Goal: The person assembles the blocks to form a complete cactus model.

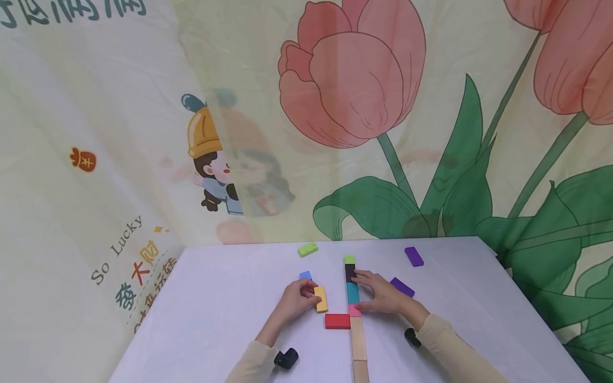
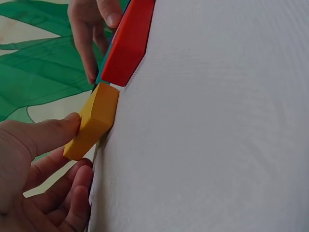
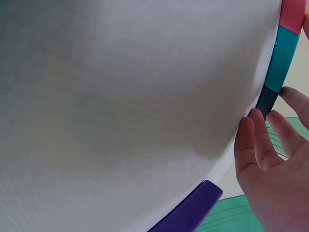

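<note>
My left hand (image 1: 298, 299) pinches a yellow block (image 1: 321, 299) between thumb and fingers, left of a column of blocks. In the left wrist view the thumb lies on the yellow block (image 2: 94, 121), close to the red block (image 2: 129, 43). The column runs from a green block (image 1: 349, 259) through black (image 1: 350, 273), teal (image 1: 352, 293) and pink (image 1: 354, 310) to wooden blocks (image 1: 358, 339). The red block (image 1: 337, 321) lies crosswise, its right end at the column. My right hand (image 1: 385, 293) rests with spread fingers along the column's right side, fingertips at the black and pink blocks.
A blue block (image 1: 305, 275) lies just behind my left hand. Farther back is a loose light green block (image 1: 308, 249). Two purple blocks lie to the right, one (image 1: 414, 256) near the back edge and one (image 1: 402, 287) beside my right hand. A patterned cloth (image 1: 249, 133) hangs behind the table.
</note>
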Demonstrator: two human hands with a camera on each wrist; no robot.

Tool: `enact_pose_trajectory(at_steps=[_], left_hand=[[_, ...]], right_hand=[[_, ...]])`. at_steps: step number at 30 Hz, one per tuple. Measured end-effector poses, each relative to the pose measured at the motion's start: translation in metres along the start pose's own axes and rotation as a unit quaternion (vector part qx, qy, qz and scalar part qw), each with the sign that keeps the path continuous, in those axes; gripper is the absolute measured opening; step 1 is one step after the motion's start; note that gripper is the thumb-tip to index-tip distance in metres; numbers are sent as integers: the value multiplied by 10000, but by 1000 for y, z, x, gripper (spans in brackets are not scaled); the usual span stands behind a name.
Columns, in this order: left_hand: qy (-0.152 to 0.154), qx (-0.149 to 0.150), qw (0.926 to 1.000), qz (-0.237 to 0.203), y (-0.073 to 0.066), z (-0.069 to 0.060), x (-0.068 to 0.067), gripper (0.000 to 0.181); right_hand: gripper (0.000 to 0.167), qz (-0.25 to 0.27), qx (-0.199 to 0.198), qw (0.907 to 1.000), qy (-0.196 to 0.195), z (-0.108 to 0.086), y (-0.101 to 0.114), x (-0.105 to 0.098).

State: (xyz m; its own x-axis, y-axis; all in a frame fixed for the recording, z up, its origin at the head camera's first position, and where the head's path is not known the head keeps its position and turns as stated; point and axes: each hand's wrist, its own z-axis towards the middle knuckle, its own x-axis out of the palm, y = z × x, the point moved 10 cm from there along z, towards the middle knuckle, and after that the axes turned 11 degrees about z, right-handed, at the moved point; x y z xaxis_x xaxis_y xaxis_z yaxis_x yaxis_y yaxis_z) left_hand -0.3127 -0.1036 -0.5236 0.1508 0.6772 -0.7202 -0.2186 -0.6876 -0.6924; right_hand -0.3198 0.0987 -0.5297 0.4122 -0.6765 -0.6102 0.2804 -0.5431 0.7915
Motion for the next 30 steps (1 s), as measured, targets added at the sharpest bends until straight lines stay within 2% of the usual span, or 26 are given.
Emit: enact_pose_trajectory(at_steps=[12,30], left_hand=[[-117,-52,9980,618,-1,-2,3,28],[-105,2,9963,851,-5,-4,7,30]], right_hand=[[74,-13,-98,10000,2,2,-2,2],[74,9,-73,10000,31,-1,3,-1]])
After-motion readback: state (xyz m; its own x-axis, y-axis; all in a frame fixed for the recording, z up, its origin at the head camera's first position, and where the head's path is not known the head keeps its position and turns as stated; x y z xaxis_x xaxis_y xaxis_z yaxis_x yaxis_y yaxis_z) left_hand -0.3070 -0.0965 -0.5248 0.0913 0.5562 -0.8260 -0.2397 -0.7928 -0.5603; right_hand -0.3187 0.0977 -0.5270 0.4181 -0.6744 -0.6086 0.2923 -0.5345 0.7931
